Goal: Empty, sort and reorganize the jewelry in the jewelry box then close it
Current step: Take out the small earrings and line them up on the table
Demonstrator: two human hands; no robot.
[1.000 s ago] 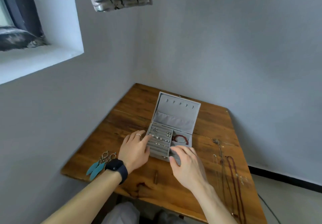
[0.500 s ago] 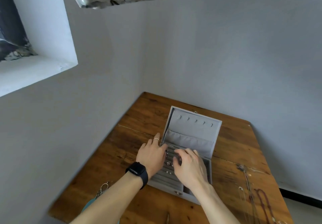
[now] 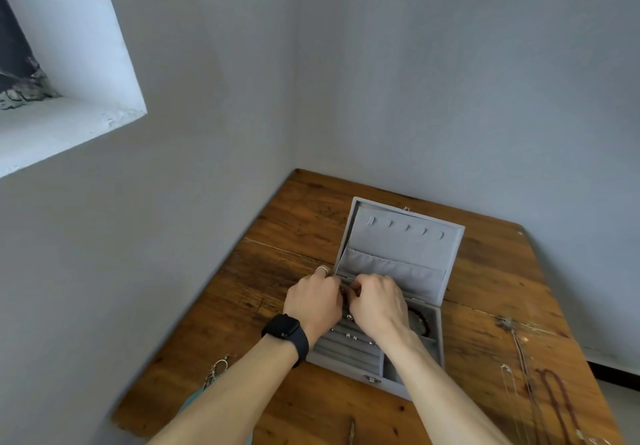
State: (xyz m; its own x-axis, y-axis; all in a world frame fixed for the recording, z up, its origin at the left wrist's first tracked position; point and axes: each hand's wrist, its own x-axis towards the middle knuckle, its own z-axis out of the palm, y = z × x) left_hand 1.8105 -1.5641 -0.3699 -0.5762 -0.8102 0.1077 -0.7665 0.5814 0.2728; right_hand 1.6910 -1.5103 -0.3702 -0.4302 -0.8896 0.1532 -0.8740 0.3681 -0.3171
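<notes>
Both bare forearms reach forward from the bottom edge and converge, so that the left hand (image 3: pixel 313 302) and the right hand (image 3: pixel 377 304) sit side by side, almost touching, with their backs turned up towards the camera. The fingers of each hand are curled down and inward towards the narrow gap between them, and the fingertips are hidden behind the knuckles, so it cannot be told whether either hand pinches anything. The left wrist carries a black watch (image 3: pixel 286 335), and one left finger, stretched further forward than the rest, wears a ring (image 3: pixel 322 269).
</notes>
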